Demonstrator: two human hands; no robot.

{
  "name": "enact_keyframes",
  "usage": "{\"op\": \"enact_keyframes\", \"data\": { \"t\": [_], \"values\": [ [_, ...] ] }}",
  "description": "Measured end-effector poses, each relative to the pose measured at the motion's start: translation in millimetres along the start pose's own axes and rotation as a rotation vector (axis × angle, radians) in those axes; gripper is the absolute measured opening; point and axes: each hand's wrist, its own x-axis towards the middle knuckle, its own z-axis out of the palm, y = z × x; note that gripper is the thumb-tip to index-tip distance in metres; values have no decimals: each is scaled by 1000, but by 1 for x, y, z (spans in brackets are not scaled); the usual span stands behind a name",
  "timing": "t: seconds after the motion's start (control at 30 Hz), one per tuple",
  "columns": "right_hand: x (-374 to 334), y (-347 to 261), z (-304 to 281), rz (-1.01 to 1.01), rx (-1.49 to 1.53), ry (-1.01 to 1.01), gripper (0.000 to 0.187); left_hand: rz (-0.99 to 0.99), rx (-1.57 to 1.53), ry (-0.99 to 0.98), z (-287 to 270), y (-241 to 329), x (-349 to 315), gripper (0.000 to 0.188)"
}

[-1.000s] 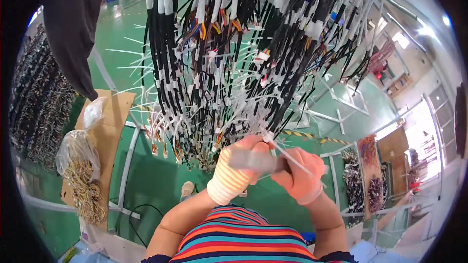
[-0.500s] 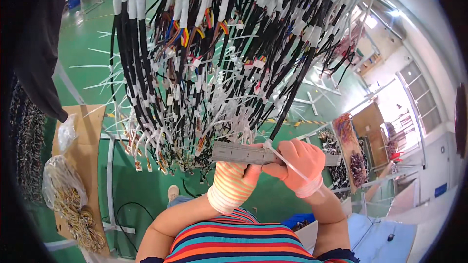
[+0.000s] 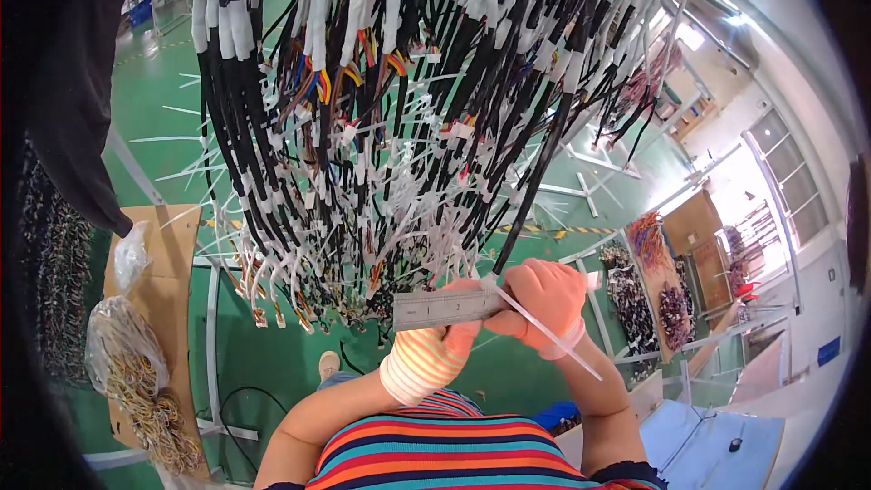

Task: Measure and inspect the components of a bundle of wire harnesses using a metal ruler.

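A metal ruler lies across both hands in front of me. My left hand, in a striped knit glove with coral fingers, is closed on its left part, thumb in front. My right hand, gloved in coral, is closed around the ruler farther right; whether it also grips the cable is hidden. A black sleeved cable hangs from above and reaches the ruler between my hands. At that spot sits a white cable tie, its long tail slanting down across the right glove. The cable's lower end is hidden.
A dense bundle of hanging wire harnesses with white connectors and ties fills the space ahead. At left, a cardboard sheet bears a plastic bag of wires. More wires lie on a rack at right, above a light blue surface.
The ruler and both hands have dropped slightly, and the ruler now tilts up toward the right. The cable tie's tail hangs a little lower. The hanging harnesses appear shifted left.
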Motion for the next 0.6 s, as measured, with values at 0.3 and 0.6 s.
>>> {"op": "enact_keyframes", "data": {
  "t": [0.3,0.6],
  "values": [
    [1,18,11,-121,-12,104,67,-84,-103,-137,1,-19,-2,40],
    [-2,27,14,-244,161,74,53,55,107,-157,-8,-15,12,33]
  ]
}}
